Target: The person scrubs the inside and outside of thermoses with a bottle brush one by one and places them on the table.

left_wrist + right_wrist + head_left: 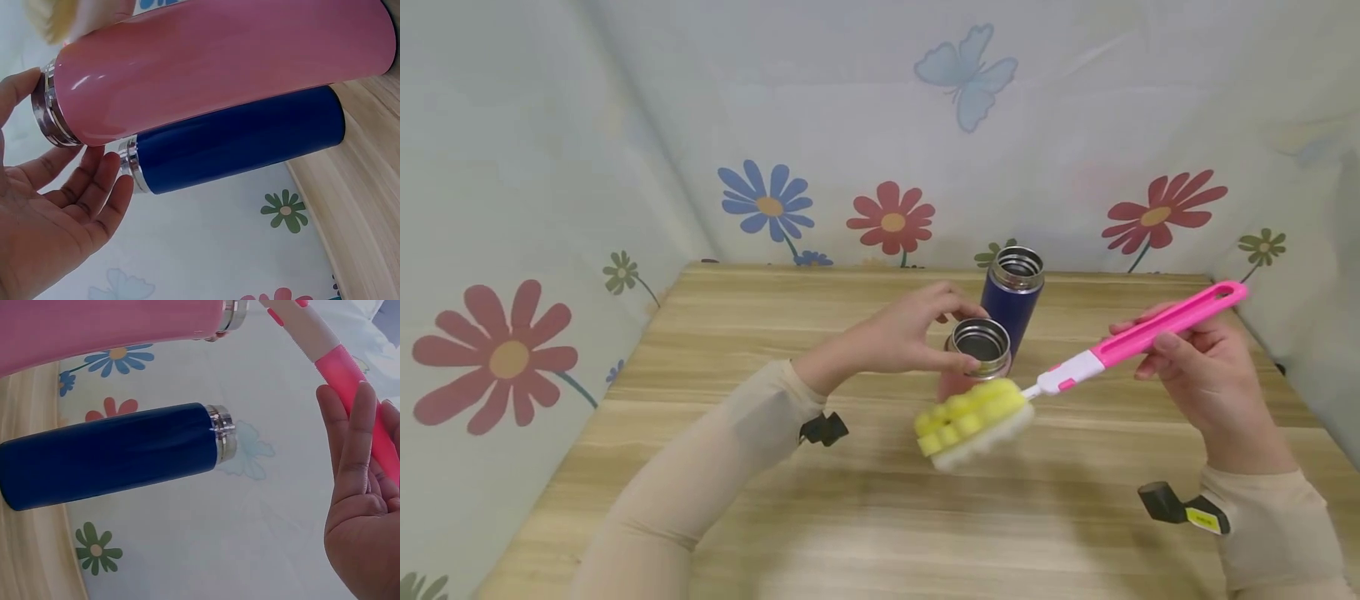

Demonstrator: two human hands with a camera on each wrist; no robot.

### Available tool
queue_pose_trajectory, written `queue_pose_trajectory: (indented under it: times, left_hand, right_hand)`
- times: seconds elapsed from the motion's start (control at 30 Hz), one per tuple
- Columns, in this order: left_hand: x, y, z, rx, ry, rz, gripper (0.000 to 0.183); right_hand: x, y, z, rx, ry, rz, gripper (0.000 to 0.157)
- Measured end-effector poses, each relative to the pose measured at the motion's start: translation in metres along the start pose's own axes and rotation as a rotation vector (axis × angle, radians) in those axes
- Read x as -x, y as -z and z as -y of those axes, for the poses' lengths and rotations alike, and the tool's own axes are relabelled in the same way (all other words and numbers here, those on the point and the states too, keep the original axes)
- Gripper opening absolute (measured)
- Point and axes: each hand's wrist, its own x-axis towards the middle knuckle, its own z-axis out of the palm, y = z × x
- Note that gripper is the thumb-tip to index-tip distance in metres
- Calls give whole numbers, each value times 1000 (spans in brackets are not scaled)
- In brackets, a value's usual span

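Note:
My left hand (904, 332) holds the steel neck of an uncapped pink thermos bottle (219, 65), thumb on one side and fingers on the other. The bottle stands upright on the table. Pinched in my right hand (1221, 387) is the pink handle of a bottle brush (1138, 335). Its yellow and white sponge head (973, 421), slightly blurred, hangs in front of the pink bottle and hides most of its body in the head view. Just behind stands a dark blue thermos bottle (1011, 304), also without a lid; the left fingertips come close to its neck in the left wrist view.
Both bottles are on a wood-grain table (760, 333). A pale backdrop (820, 108) printed with flowers and a butterfly rises along the table's back and sides. Black straps with small devices (825, 428) sit at both wrists.

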Motion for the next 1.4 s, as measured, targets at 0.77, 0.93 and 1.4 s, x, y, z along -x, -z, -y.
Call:
queue_pose_trajectory:
  times: [0.77,0.93,1.4]
  left_hand:
    - [1,2,-1,29,44,-65,52]
    - [2,1,-4,-6,62,-86,53]
    - [6,-13,-9,-119,83,-233,48]
  right_hand:
    - [24,20,-17,348,-228,-74,36]
    - [30,26,-20,391,-243,-64,34]
    - [42,33,-22,449,-286,-95,33]
